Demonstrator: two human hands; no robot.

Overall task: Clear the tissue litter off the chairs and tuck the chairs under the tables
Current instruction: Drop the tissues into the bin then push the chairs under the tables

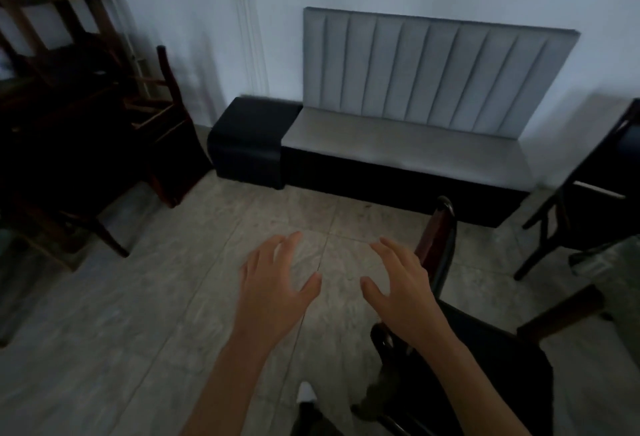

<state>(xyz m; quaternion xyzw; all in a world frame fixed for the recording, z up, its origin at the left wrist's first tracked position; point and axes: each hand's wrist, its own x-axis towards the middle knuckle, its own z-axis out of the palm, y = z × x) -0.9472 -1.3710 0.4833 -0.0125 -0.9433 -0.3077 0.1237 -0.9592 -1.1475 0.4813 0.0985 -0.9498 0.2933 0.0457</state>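
A dark chair (460, 349) stands just below and right of the right hand (398, 292), its back rail rising upright beyond the fingers and its seat stretching off to the right. Both forearms reach forward over the tiled floor (138, 314), palms down. The left hand (277, 288) and right hand are spread, fingers loose, gripping nothing.
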